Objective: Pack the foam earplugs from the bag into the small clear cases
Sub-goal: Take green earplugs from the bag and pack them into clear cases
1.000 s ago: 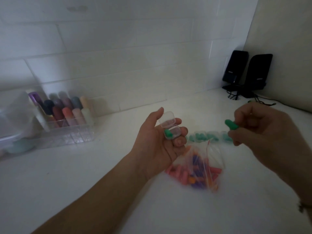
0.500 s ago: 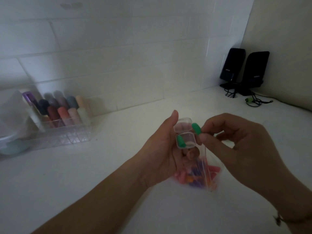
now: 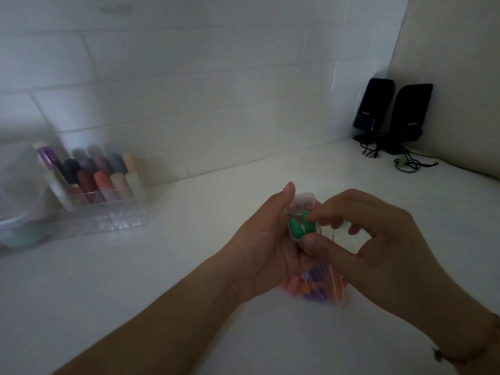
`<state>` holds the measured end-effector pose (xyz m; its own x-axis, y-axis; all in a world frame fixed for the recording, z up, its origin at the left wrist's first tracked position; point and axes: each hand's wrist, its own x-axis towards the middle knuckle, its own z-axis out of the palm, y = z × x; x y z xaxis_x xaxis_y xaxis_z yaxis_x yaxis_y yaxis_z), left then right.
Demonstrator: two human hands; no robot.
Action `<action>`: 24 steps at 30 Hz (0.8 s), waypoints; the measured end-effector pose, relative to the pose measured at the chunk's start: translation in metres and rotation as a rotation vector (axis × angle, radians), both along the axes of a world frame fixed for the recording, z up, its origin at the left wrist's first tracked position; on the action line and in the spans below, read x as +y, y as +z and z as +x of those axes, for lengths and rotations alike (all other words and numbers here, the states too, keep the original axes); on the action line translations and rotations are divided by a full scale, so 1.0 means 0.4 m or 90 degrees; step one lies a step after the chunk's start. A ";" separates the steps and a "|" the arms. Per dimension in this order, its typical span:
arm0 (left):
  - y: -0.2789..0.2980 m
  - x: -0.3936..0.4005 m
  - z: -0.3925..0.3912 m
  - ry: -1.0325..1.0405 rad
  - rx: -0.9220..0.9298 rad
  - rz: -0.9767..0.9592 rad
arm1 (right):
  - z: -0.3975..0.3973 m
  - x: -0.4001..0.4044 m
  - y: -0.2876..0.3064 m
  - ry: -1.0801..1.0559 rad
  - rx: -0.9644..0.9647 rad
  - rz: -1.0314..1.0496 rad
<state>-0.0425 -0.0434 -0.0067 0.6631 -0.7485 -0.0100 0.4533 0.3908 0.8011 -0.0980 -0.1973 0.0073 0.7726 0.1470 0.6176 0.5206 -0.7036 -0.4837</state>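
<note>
Over the white counter, just above the bag of loose earplugs, the two hands have come together. A second ago they were well apart, the right hand carrying a green earplug in the air while the left hand held out the little clear case with one green plug already lying in it. Now the second earplug is down in the case beside the first earplug, and the right hand's forefinger and thumb are closed on its end, apparently pressing it home.

The left hand grips the case, fingers curled behind it and the thumb standing up along its left edge. The lid is open, tipped back above the tray. The right hand's grip is a narrow pinch on the plug and the case rim; the other fingers hang loosely curled.

To my eye this case now has its pair, so what remains for it is to let go of the plug and snap the lid shut. The foam may spring back up and catch under the lid if it is not seated well. The bag underneath holds plenty more, pink, orange and purple, so the job as a whole looks far from done.

Off to the left stands a clear organiser of coloured tubes; two black speakers sit in the far corner.
</note>
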 end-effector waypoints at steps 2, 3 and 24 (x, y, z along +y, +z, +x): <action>0.003 0.004 0.002 0.018 0.013 0.002 | -0.001 0.000 0.007 -0.026 -0.002 0.038; 0.004 0.007 0.004 0.030 0.022 -0.004 | 0.000 -0.001 0.010 -0.043 -0.005 0.061; 0.002 0.015 0.004 0.272 -0.263 0.107 | 0.004 0.001 0.021 -0.025 0.117 0.173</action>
<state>-0.0410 -0.0374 -0.0059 0.8781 -0.4265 0.2166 -0.0765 0.3218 0.9437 -0.0964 -0.1968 0.0159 0.8762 -0.0367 0.4805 0.3824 -0.5539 -0.7396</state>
